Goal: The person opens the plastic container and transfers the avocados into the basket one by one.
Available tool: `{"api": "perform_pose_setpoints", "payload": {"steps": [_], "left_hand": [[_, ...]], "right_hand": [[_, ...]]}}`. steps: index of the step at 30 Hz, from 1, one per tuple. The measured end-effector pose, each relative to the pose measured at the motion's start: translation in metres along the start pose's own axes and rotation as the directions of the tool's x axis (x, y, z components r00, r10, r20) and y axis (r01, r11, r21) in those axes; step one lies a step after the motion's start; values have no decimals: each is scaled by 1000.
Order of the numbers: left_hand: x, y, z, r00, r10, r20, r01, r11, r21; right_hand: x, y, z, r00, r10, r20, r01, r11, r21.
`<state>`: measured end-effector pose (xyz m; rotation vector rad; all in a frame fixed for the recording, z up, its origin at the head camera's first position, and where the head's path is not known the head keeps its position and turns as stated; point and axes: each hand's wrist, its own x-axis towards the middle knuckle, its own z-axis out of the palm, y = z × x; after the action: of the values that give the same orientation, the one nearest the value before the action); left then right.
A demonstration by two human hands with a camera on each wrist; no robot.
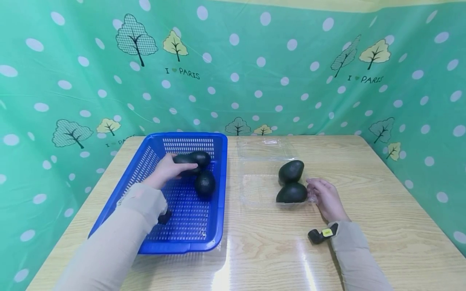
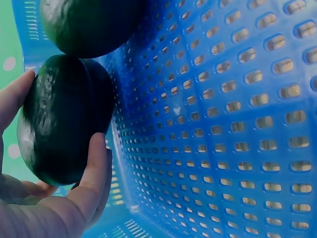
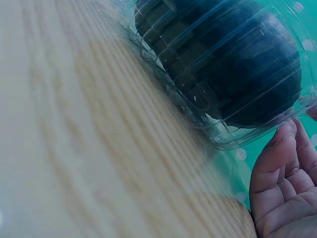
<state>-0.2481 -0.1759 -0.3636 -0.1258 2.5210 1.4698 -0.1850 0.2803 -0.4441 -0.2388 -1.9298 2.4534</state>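
backdrop cloth (image 1: pixel 233 60): green, white dots, printed trees; the slogan "i (heart) paris" is legible at upper left and upper right. table (image 1: pixel 262 258): wood-grain top. basket (image 1: pixel 182 247): blue, perforated, on the left of the table; lettering by its left rim is partly covered and cannot be read. clear container (image 1: pixel 255 182): plastic, beside the basket, its lid (image 1: pixel 267 150) folded back; no brand can be made out.

left hand (image 1: pixel 164 169): inside the basket, thumb and fingers gripping the held avocado (image 2: pixel 54 119); the fruit lies between the digits, which touch its opposite sides. right hand (image 1: pixel 327 198): fingers curled, pinching the right edge of the clear container.

other avocados: within the basket, one just behind the held fruit (image 1: pixel 201 158) and one nearer the viewer (image 1: pixel 205 184); within the clear container, a farther avocado (image 1: pixel 291 171) and a nearer avocado (image 1: pixel 292 192) at its right end, the latter just inside the wall from the right fingertips.

wrist device (image 1: pixel 316 237): black, at the right cuff; its yellow label (image 1: pixel 327 232) is too small to read.
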Motion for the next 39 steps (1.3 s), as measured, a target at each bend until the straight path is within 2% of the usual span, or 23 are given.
{"api": "perform_pose_setpoints", "payload": {"steps": [16, 30, 39], "left_hand": [[-1, -2, 2, 1000, 5, -10, -5, 997, 77], [-1, -3, 4, 999, -34, 11, 32, 992, 118], [0, -4, 4, 998, -58, -2, 58, 988, 144]], "right_hand": [[1, 1, -2, 1000, -10, 3, 10, 1000, -7], [1, 1, -1, 1000, 0, 4, 0, 1000, -1], [2, 0, -2, 1000, -6, 10, 6, 1000, -1]]}}
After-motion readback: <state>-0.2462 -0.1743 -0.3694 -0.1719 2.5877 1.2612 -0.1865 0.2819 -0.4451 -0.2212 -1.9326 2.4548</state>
